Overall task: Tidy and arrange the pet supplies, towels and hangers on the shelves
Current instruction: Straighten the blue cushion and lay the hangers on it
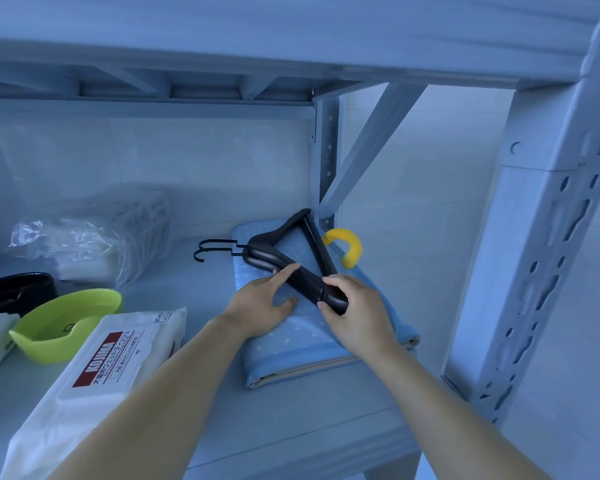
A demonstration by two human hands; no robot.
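**Both hands on the black hangers, on top of the folded towel**

The right hand [355,308] is gripping the near end of the black hangers [267,258], with fingers and thumb curled around the stacked arms. The left hand [258,306] is lying nearly flat. Its straight index finger is touching the hanger arm, and its thumb and palm are resting on the cloth below.

The hangers are lying flat on a folded blue towel with white dots [291,344], and their wire hooks are pointing toward 9 o'clock, past the towel edge. The towel is sitting on the shelf [257,427], at the right side, close to the perforated upright post [534,271].

A yellow hook [355,245] is showing at 1 o'clock from the hands, at the far corner of the towel. At 8 o'clock a white pack of wet wipes [97,368] is lying, and a green bowl [59,323] is touching it. A black bowl [18,292] is sitting behind the green one, and a clear plastic bag [84,244] is lying at 10 o'clock.
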